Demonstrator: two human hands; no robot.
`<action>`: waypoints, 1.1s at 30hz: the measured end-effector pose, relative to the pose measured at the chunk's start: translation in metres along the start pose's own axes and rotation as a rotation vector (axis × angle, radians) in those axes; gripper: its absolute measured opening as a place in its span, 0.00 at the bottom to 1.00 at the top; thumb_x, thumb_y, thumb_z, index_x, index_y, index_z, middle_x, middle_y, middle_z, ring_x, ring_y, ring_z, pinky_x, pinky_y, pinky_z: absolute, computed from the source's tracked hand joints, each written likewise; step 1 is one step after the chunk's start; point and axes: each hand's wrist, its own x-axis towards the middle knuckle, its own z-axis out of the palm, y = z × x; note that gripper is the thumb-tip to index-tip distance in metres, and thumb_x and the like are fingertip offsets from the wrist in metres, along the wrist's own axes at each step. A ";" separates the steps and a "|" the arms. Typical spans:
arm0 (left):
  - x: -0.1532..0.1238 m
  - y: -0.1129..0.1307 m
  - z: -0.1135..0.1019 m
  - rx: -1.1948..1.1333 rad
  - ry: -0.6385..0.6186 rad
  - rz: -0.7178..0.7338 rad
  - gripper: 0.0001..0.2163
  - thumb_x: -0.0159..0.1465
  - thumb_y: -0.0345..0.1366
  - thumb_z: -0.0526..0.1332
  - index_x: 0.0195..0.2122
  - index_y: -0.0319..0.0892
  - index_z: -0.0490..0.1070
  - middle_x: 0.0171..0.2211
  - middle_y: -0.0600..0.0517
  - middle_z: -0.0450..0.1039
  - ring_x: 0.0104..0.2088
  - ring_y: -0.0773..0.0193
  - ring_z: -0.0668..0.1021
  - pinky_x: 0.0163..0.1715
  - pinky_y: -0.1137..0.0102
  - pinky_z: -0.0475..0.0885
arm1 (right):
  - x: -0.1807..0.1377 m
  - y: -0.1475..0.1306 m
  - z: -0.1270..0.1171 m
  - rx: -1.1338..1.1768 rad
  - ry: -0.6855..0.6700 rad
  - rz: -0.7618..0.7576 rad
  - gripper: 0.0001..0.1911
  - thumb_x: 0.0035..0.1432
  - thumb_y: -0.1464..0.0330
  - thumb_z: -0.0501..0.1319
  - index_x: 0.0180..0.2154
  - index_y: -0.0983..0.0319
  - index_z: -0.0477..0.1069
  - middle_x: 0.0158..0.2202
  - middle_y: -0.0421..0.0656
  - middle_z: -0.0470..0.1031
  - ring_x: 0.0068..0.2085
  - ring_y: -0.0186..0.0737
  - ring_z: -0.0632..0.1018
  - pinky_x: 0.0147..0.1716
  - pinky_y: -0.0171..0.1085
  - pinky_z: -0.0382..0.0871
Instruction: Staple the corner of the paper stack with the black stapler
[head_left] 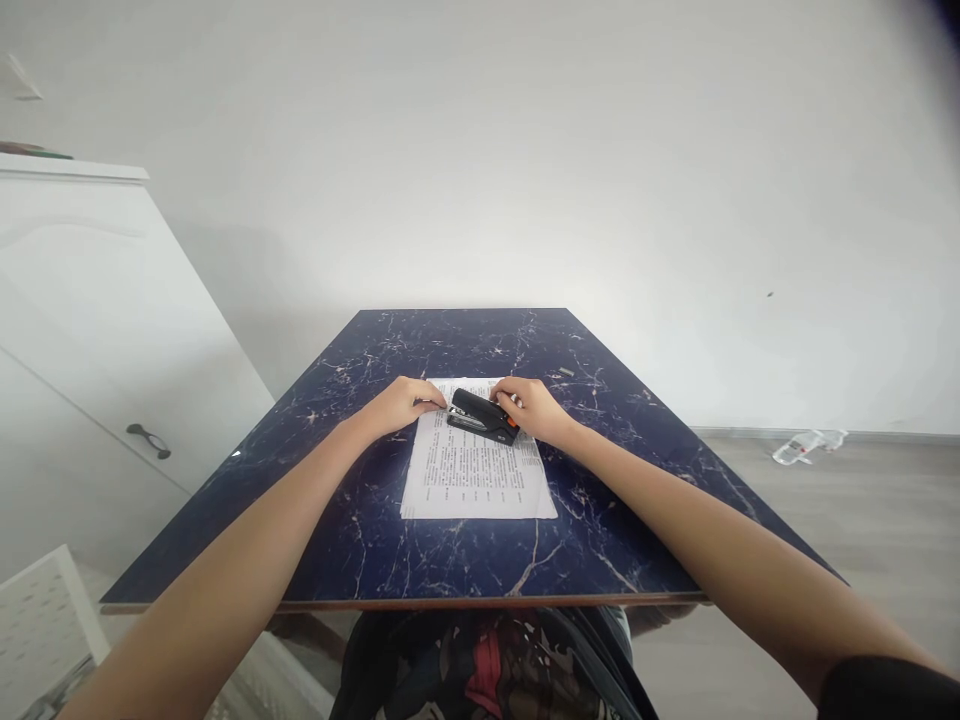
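Observation:
A black stapler (484, 418) with an orange part lies across a stack of printed paper sheets (480, 490) on the table. Its silver front end points left, and a gap shows between its upper and lower arms. My right hand (529, 405) has its fingers bent around the stapler's rear end. At the front end, my left hand (409, 402) holds thumb and fingers together close to the silver part. Whatever is between those fingertips is too small to make out.
The dark blue marble-patterned table (465, 560) has its far edge by a pale wall. A small light strip (566, 371) lies beyond my right hand. On the left stands a white cabinet (97, 300); a clear plastic item (806, 447) is on the floor at right.

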 end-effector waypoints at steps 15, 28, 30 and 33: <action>-0.008 0.003 -0.010 -0.224 -0.020 -0.178 0.13 0.60 0.37 0.69 0.46 0.49 0.83 0.44 0.49 0.84 0.47 0.54 0.83 0.52 0.59 0.76 | -0.004 -0.017 0.000 0.157 -0.241 -0.046 0.16 0.66 0.59 0.63 0.51 0.61 0.73 0.43 0.46 0.79 0.39 0.43 0.77 0.38 0.40 0.70; 0.007 0.034 0.009 -0.092 0.085 -0.095 0.21 0.59 0.41 0.71 0.54 0.48 0.75 0.50 0.48 0.79 0.49 0.55 0.79 0.52 0.61 0.72 | -0.001 -0.028 -0.010 0.305 -0.226 -0.141 0.17 0.63 0.60 0.66 0.49 0.63 0.74 0.40 0.45 0.78 0.37 0.40 0.76 0.36 0.38 0.69; 0.008 0.027 0.012 0.027 0.156 -0.284 0.23 0.61 0.46 0.69 0.55 0.45 0.72 0.50 0.44 0.78 0.50 0.51 0.79 0.51 0.60 0.73 | 0.004 -0.020 -0.018 0.235 -0.196 -0.053 0.16 0.62 0.59 0.66 0.47 0.63 0.75 0.38 0.45 0.78 0.35 0.40 0.77 0.34 0.38 0.68; 0.006 0.017 0.020 0.337 0.205 -0.669 0.29 0.60 0.56 0.66 0.53 0.37 0.72 0.52 0.32 0.75 0.52 0.39 0.77 0.48 0.54 0.73 | 0.008 0.000 -0.038 0.129 -0.158 0.096 0.14 0.60 0.62 0.67 0.45 0.62 0.76 0.40 0.46 0.80 0.38 0.43 0.78 0.36 0.40 0.69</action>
